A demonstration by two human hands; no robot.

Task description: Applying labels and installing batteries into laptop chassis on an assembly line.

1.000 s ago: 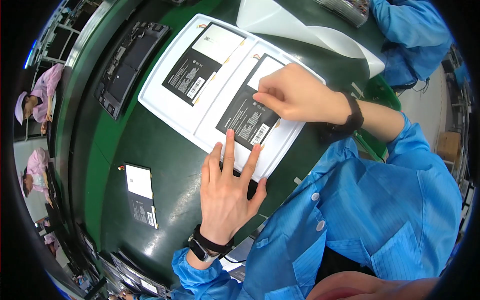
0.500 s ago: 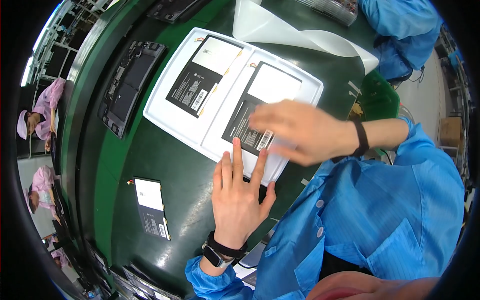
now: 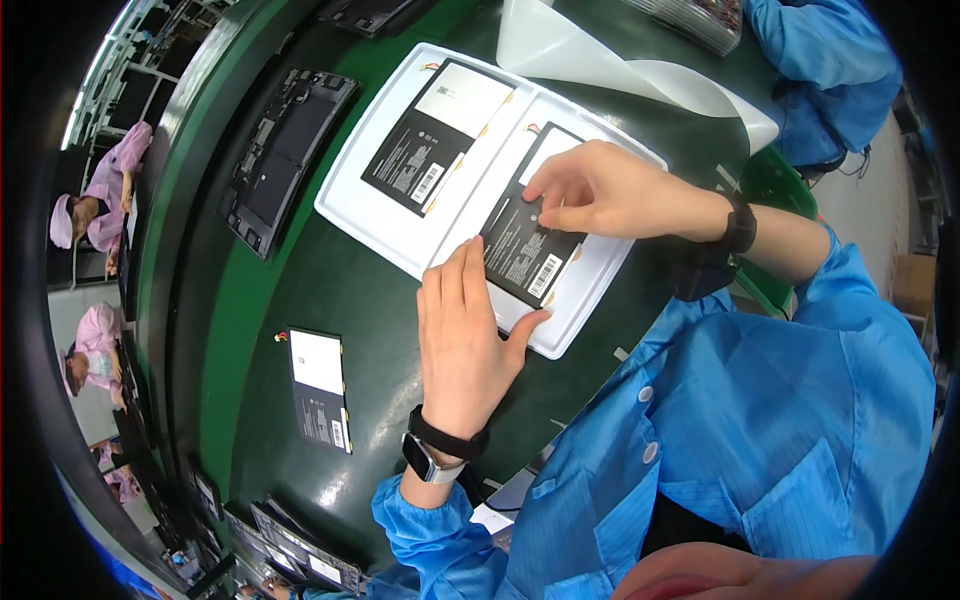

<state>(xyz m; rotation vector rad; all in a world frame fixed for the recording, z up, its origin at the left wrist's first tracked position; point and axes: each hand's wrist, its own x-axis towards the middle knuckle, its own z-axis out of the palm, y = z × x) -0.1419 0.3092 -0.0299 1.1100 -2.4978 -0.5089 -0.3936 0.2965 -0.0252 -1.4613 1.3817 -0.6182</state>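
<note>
Left hand (image 3: 465,340), grip spread, at flat battery (image 3: 515,250) edge, right hand (image 3: 620,190) curled above, grip unclear, white tray (image 3: 350,205) beneath

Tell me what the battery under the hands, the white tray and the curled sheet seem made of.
The battery looks covered in matte dark plastic film, smooth and printed; its inside is hidden. The tray suggests smooth moulded plastic: rounded corners, raised rim. The sheet could be plastic film or coated paper: thin, curled, softly shiny.
</note>
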